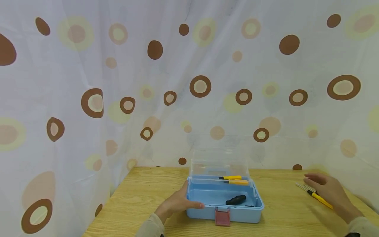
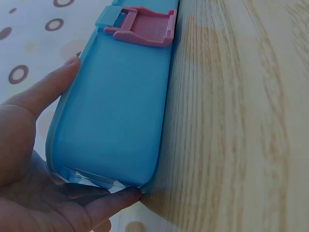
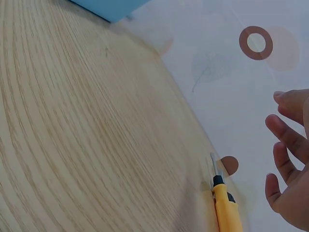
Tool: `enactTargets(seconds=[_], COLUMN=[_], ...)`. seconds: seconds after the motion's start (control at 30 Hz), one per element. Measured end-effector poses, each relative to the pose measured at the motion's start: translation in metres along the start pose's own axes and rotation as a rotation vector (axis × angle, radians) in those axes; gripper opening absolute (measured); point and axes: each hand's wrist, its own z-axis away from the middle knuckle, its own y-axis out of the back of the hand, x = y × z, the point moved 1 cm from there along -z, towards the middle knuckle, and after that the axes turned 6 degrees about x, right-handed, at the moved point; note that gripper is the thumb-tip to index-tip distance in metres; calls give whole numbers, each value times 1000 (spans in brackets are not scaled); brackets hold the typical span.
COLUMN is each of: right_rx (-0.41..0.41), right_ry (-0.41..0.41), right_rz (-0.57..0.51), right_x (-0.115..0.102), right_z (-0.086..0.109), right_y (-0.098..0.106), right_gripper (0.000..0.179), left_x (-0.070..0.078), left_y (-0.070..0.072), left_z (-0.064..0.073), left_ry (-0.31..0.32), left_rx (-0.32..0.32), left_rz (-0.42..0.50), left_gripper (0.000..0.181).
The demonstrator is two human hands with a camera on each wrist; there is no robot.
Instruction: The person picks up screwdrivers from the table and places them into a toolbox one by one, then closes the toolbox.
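Note:
In the head view, my left hand (image 1: 177, 201) holds the left end of a light blue toolbox (image 1: 204, 213). Its thumb lies over the front rim and its fingers go round the side, as the left wrist view also shows. The clear lid (image 1: 219, 164) stands raised at the back. Two screwdrivers with yellow handles (image 1: 236, 182) and a black object (image 1: 236, 199) of unclear kind are at the box. To the right, my right hand (image 1: 330, 195) hovers with loosely bent fingers above yellow-handled screwdrivers (image 1: 321, 198) on the table, holding nothing. It partly hides them.
A pink latch (image 1: 222, 218) hangs down at the toolbox's front. The wooden table (image 1: 281, 210) reaches back to a spotted curtain (image 1: 225, 59), which also runs along both sides.

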Motion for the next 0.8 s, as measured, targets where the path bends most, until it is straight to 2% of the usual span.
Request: enactTargets(seconds=[0.37, 0.6, 0.8], right_rx=[26, 92, 81], right_ry=[-57, -184, -147], right_rz=[48, 37, 145], right_x=[24, 47, 63], right_z=[4, 4, 6], right_y=[5, 9, 9], right_gripper=[74, 77, 68], left_x=[-3, -5, -3], left_y=[0, -2, -1], left_z=[-1, -3, -1], left_ry=[-9, -12, -11], left_rx=[-1, -3, 1], left_rz=[5, 20, 12], left_gripper=[123, 124, 124])
